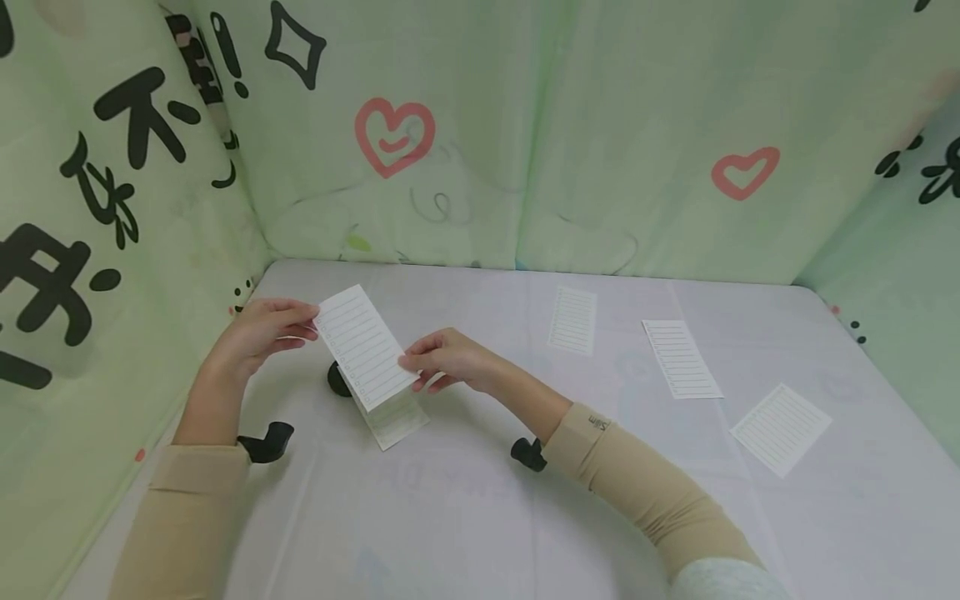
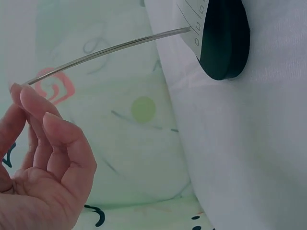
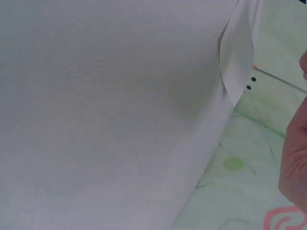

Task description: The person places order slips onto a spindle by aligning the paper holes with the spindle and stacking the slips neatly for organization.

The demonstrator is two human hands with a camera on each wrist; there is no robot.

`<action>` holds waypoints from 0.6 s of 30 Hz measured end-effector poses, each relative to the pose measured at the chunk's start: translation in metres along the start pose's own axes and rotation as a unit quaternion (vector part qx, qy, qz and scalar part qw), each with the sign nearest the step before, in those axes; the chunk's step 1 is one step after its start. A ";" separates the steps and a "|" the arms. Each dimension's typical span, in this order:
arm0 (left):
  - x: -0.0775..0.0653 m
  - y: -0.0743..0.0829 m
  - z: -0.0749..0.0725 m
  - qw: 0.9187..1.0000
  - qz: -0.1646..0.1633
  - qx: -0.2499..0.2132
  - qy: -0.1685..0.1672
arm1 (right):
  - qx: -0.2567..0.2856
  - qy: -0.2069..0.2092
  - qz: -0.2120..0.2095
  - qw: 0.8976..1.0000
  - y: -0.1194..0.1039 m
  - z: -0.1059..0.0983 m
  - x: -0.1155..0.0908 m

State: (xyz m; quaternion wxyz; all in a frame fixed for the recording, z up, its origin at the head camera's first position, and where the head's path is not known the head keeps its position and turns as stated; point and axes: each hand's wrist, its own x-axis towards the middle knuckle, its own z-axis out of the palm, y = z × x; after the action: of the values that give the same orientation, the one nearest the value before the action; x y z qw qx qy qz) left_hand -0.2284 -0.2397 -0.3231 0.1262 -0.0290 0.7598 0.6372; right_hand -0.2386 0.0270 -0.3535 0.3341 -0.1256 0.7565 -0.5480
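Between both hands a small stack of lined white paper slips (image 1: 363, 342) is held above the table. My left hand (image 1: 273, 329) pinches its upper left corner between thumb and fingers. At the lower right corner, my right hand (image 1: 450, 358) pinches the slips. From the left wrist view the stack (image 2: 110, 49) shows edge-on, slightly bowed, with the left hand (image 2: 53, 148) at its end. Below it, partly hidden, is another lined slip (image 1: 393, 421), beside a round black object (image 1: 338, 380). Only part of the right hand (image 3: 295, 158) shows in the right wrist view.
Three lined slips lie apart on the right of the white table (image 1: 450, 533): one far slip (image 1: 573, 321), one middle slip (image 1: 682, 358) and one near slip (image 1: 782, 429). A green printed curtain (image 1: 600, 108) encloses the back and sides. Black wrist mounts (image 1: 268, 443) jut from both sleeves.
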 end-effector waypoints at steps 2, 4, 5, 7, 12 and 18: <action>0.000 0.000 0.000 1.000 -0.004 -0.012 -0.005 | 0.005 -0.001 0.002 1.000 -0.001 0.000 0.000; 0.001 -0.001 0.001 1.000 -0.010 -0.026 -0.010 | 0.010 -0.002 0.006 1.000 -0.001 0.000 0.000; 0.001 -0.002 0.001 0.999 -0.013 -0.032 -0.012 | 0.012 -0.002 0.007 1.000 -0.001 0.000 0.000; 0.002 -0.002 0.001 0.999 -0.018 -0.042 -0.016 | 0.016 -0.003 0.010 1.000 -0.001 0.001 0.001; 0.004 -0.005 0.001 0.998 -0.022 -0.056 -0.025 | 0.019 -0.008 0.015 1.000 0.000 0.000 0.002; 0.006 -0.009 0.001 0.997 -0.025 -0.064 -0.041 | 0.013 -0.014 0.021 1.000 0.003 -0.001 0.003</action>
State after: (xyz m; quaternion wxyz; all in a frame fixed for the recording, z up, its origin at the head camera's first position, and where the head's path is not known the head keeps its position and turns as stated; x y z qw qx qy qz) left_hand -0.2318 -0.2403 -0.3335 0.1714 -0.0295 0.7106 0.6817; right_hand -0.2410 0.0271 -0.3577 0.3574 -0.1131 0.7470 -0.5490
